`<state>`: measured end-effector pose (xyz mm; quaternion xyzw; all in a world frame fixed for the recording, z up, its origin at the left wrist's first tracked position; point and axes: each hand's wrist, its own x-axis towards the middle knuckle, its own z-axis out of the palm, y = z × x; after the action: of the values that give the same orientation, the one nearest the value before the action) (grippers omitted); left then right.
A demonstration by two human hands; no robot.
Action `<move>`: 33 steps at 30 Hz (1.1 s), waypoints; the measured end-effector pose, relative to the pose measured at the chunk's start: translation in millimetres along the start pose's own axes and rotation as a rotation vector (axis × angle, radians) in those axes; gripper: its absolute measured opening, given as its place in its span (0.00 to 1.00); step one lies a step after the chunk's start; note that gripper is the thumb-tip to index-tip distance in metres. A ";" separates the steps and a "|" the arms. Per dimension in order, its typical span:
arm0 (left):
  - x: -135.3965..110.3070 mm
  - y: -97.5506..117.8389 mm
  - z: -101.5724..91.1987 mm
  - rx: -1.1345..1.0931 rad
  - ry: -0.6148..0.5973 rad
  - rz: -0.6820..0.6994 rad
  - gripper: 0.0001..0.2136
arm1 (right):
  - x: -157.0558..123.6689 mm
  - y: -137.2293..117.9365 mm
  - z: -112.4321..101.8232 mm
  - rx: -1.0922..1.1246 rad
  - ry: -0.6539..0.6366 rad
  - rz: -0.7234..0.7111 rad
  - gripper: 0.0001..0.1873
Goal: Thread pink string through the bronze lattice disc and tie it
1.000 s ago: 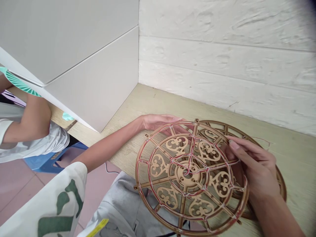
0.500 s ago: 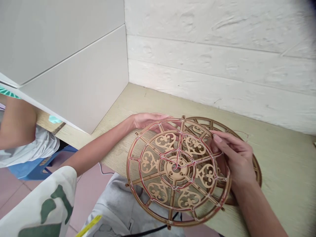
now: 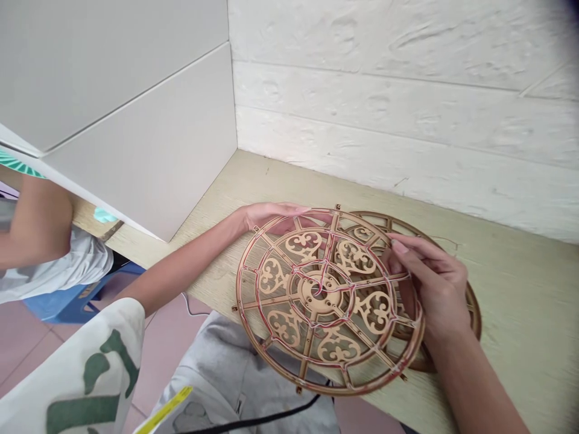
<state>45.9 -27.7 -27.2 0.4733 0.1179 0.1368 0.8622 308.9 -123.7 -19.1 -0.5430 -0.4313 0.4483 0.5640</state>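
Observation:
A round openwork wooden disc (image 3: 325, 298) with scroll cut-outs and red thread laced along its ribs is held tilted over the near edge of a light wooden table (image 3: 520, 289). My left hand (image 3: 271, 216) grips its far rim from behind, fingers partly hidden by the ribs. My right hand (image 3: 429, 286) holds the right side, fingers curled and pinched over the rim and threads. A second similar wooden disc (image 3: 470, 307) lies flat on the table beneath the right hand, mostly hidden.
A white cabinet (image 3: 136, 120) stands on the table at the left, a white textured wall (image 3: 407, 90) behind. Another person's arm (image 3: 31, 223) and a blue stool (image 3: 63, 301) are at far left. A black cable (image 3: 253, 419) crosses my lap.
The disc has turned slightly in my hands and tipped a little flatter. Both hands have kept their grip on it.

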 end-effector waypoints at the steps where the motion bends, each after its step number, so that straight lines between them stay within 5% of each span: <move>1: 0.2 0.0 0.3 0.001 0.001 0.002 0.33 | -0.2 -0.3 0.3 -0.001 0.006 0.002 0.17; 33: -1.4 -2.4 -3.4 0.006 0.004 0.022 0.32 | 3.9 5.0 -5.1 -0.005 -0.063 -0.014 0.17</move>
<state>43.7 -26.8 -30.9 0.4768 0.1147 0.1470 0.8590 314.5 -121.1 -24.3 -0.5270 -0.4538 0.4601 0.5519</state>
